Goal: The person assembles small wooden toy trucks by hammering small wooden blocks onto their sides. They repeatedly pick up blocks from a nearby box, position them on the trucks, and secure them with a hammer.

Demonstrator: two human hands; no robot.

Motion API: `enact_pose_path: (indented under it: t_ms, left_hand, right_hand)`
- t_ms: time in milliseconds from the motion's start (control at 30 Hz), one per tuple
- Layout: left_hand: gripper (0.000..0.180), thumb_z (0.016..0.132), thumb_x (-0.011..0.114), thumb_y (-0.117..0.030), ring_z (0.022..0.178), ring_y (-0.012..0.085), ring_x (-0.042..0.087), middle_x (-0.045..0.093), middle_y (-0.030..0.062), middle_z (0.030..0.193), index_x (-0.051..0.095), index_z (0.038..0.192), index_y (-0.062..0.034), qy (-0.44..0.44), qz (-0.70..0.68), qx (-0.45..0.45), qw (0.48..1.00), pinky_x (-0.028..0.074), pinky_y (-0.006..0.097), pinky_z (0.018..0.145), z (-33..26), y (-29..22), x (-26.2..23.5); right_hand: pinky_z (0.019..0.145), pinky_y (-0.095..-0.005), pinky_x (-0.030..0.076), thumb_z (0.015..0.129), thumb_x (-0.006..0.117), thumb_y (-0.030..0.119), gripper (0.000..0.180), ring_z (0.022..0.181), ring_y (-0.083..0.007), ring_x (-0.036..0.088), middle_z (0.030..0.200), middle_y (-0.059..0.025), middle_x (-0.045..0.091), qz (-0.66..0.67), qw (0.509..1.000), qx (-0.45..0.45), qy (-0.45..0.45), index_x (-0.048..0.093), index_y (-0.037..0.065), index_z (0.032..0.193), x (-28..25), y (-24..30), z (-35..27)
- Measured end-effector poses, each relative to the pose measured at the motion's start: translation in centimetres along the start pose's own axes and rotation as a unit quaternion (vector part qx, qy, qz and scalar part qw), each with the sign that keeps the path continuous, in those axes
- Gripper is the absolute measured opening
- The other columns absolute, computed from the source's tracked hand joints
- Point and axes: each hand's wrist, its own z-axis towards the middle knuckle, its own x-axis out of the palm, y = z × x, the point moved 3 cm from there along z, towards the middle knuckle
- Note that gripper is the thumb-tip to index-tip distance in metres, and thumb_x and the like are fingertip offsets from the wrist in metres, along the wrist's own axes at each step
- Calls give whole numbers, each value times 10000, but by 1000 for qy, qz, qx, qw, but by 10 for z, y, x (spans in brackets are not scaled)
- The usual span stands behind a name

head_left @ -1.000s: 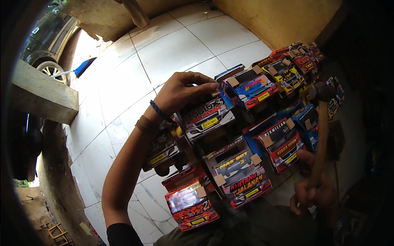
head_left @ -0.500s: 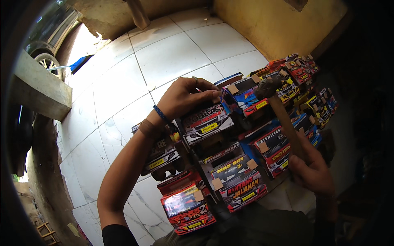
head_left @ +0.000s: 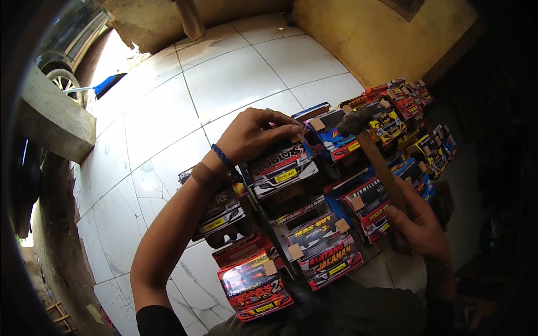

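Note:
My left hand rests on the top edge of a toy truck with a grey, black and red front. Its thumb and fingers are pinched together at the truck's upper right corner; whatever lies between them is hidden. In my right hand is a hammer, gripped by its wooden handle. The dark hammer head is raised in front of a blue and red toy truck, just right of my left hand. Small tan pieces stick out at the upper corners of several trucks.
More toy trucks stand close together in two rows, among them a red one and a grey one nearest me. White floor tiles spread to the left, with a blue broom farther off. A yellow wall rises behind.
My right hand and the hammer have shifted slightly left, bringing the hammer head a little closer to my left hand. The left hand keeps its place on the truck.

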Motion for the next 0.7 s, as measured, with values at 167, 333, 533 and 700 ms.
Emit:
enact_pose_path:
  t_ms: [167,333,533,700]
  left_hand:
    - [374,983,715,-320,877,134,730,774,103,983,744,1174,0,6,-26,-4,1000,603,272,790,1,0,2]
    - [374,982,716,-322,873,137,733,773,105,981,745,1171,-1,4,-20,-12,1000,606,275,790,1,0,2]
    - [369,982,715,-318,864,144,734,773,110,985,746,1171,-3,3,-4,-15,1000,607,280,783,2,1,2]
    - [358,986,716,-289,875,138,722,770,115,996,738,1187,7,3,24,-2,1000,599,278,795,3,3,1]
  right_hand:
    - [1070,-301,432,1039,621,167,600,1276,-133,526,1417,-110,570,13,1000,17,2,380,-17,1557,-3,-4,0]
    - [1087,-315,424,1033,627,167,590,1295,-156,532,1434,-135,566,-38,999,-7,6,399,-14,1547,-4,-9,3]
    - [926,-321,504,1026,634,180,575,1102,-177,659,1290,-178,660,-185,975,-120,14,428,42,1544,3,-3,14]
    - [636,-359,511,1025,628,181,515,715,-206,707,902,-186,717,-243,959,-145,8,477,66,1503,16,10,23]
